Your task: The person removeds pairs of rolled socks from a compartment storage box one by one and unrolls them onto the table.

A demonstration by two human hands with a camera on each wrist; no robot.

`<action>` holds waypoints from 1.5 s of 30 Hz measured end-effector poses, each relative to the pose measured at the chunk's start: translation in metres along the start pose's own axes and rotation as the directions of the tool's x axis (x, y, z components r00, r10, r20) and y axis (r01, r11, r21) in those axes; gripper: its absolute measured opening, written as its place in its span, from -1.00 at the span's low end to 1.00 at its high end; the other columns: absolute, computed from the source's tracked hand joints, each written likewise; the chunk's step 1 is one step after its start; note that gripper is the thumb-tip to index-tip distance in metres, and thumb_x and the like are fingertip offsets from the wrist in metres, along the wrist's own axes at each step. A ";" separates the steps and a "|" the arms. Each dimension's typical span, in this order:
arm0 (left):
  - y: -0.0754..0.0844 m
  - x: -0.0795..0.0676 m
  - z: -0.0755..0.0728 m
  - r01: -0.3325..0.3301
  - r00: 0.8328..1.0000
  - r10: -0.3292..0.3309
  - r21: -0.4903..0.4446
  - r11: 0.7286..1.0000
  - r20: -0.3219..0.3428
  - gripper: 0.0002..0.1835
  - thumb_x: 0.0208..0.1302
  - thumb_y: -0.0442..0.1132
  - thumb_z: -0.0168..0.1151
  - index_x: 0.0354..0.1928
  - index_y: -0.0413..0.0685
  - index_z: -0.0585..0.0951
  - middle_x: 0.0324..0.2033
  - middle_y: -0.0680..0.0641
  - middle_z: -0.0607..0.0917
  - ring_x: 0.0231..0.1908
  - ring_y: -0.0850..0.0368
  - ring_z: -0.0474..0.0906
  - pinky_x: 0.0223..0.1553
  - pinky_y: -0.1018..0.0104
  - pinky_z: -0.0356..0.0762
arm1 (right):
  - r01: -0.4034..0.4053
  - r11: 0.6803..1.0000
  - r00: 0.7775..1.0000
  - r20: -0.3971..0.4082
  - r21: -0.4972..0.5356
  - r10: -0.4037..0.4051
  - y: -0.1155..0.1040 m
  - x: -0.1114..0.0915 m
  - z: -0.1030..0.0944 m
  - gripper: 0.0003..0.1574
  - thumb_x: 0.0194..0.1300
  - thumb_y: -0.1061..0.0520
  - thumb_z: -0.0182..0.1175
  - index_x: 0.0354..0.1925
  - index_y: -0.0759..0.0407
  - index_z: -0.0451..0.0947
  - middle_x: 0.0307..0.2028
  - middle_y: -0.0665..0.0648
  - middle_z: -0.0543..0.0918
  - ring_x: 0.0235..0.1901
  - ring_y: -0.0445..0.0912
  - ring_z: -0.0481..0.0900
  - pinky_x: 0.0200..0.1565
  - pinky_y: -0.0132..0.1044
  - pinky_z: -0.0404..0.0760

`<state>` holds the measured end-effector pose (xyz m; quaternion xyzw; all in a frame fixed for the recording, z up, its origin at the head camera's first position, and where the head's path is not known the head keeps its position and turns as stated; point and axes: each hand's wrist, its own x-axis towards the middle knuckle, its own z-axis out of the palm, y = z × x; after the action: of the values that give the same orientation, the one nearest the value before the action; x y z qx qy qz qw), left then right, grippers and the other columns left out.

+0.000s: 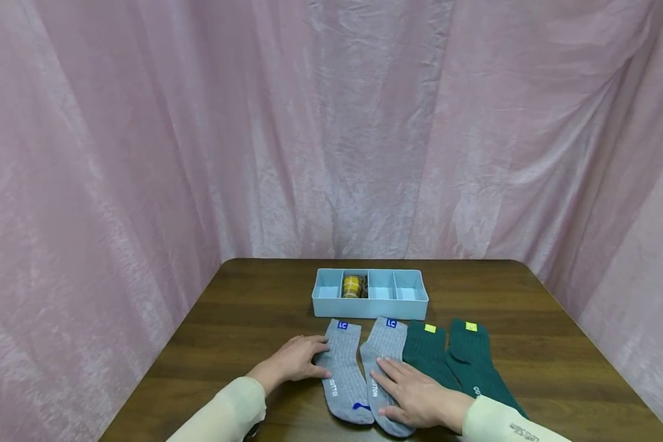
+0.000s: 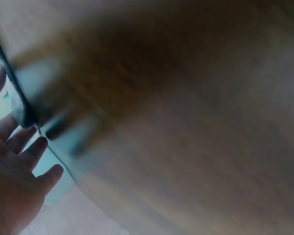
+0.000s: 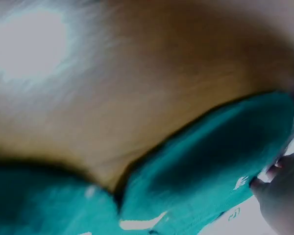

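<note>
While my unclenched right grip (image 1: 417,394) rests on one grey sock (image 1: 385,347), its mate (image 1: 347,377) extends forward, right of my relaxed left grip (image 1: 298,358).

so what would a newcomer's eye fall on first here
Probably the two grey ribbed socks with blue LC labels on the wooden table, the left hand at the edge of one and the right hand laid over the other. Then the dark green socks with yellow labels, just to their right. Behind, a yellow checked roll stands out in the second compartment from the left of the light blue box.
</note>
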<state>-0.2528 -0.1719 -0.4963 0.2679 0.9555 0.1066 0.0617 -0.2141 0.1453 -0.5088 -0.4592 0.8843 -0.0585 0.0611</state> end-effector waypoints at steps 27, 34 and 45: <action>0.041 -0.005 0.011 0.041 0.979 -0.071 0.155 0.987 0.193 0.38 -0.27 0.70 0.20 0.54 0.01 0.15 0.52 -0.17 0.07 0.51 -0.10 -0.08 0.40 -0.26 -0.09 | -0.103 0.991 0.987 0.133 0.080 0.092 0.006 0.022 -0.007 0.31 0.10 -0.72 -0.03 0.54 0.03 0.10 0.54 0.18 0.02 0.50 0.10 -0.02 0.41 0.03 0.10; 0.042 -0.008 0.005 0.045 0.971 -0.081 0.160 0.986 0.224 0.40 -0.30 0.69 0.24 0.56 0.06 0.10 0.54 -0.13 0.00 0.52 -0.09 -0.14 0.38 -0.30 -0.10 | -0.095 0.992 0.980 0.182 0.087 0.078 0.008 0.023 -0.011 0.38 0.04 -0.75 0.00 0.57 -0.04 0.00 0.56 0.14 -0.07 0.52 0.08 -0.09 0.42 0.05 0.06; 0.041 -0.010 0.001 0.048 0.967 -0.084 0.151 0.987 0.241 0.41 -0.31 0.68 0.27 0.56 0.06 0.09 0.54 -0.14 -0.01 0.52 -0.11 -0.15 0.37 -0.32 -0.11 | -0.068 0.993 0.989 0.138 0.096 0.054 0.004 0.023 -0.008 0.37 0.06 -0.73 0.01 0.57 -0.02 0.00 0.55 0.19 -0.06 0.51 0.13 -0.10 0.41 0.11 0.05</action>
<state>-0.2231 -0.1428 -0.4866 0.2508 0.9541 0.0013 0.1640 -0.2314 0.1290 -0.5027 -0.4311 0.8877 -0.0699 0.1457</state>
